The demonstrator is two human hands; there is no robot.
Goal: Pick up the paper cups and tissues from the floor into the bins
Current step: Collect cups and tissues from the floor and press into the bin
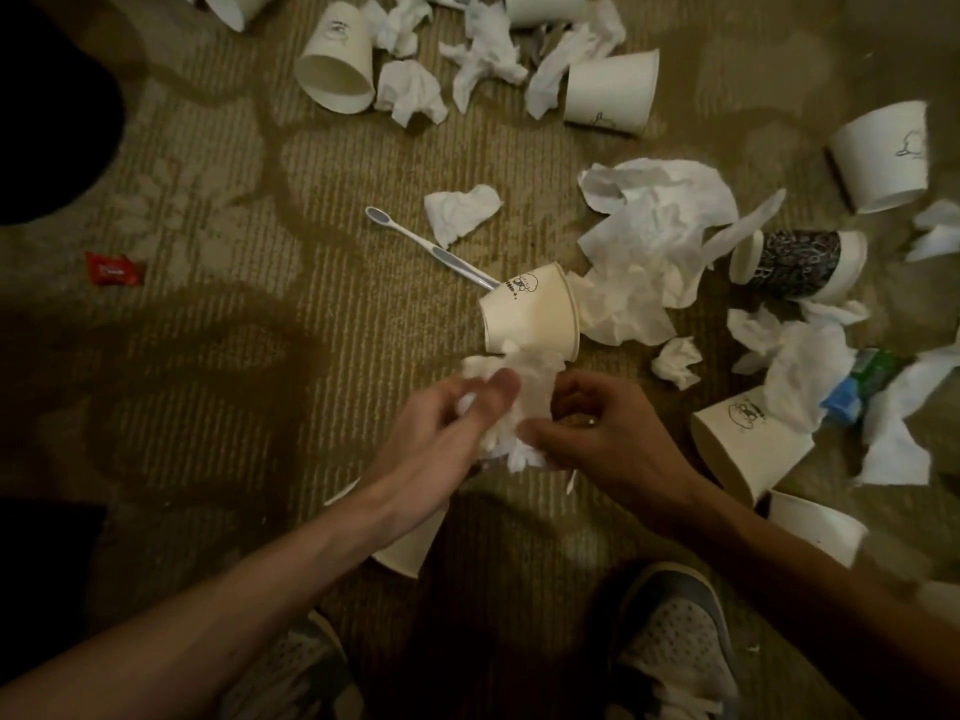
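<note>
A crumpled white tissue wad (524, 397) sits between both hands just above the carpet. My left hand (452, 413) closes on its left side and my right hand (597, 433) pinches its right side. Right behind the wad lies a white paper cup (530, 317) on its side. A large crumpled tissue (649, 241) spreads to the cup's right. Several more white cups lie around, such as a cup at the back (337, 59), a cup at the right (748, 444) and a dark-patterned cup (800, 265). Another cup (410, 548) is partly hidden under my left forearm.
A blue and white toothbrush (415, 239) lies beside the middle cup. A red wrapper (114, 270) is on the carpet at left, and a green and blue packet (862, 381) at right. A dark object (52, 122) fills the upper left. My shoes (675, 646) are at the bottom.
</note>
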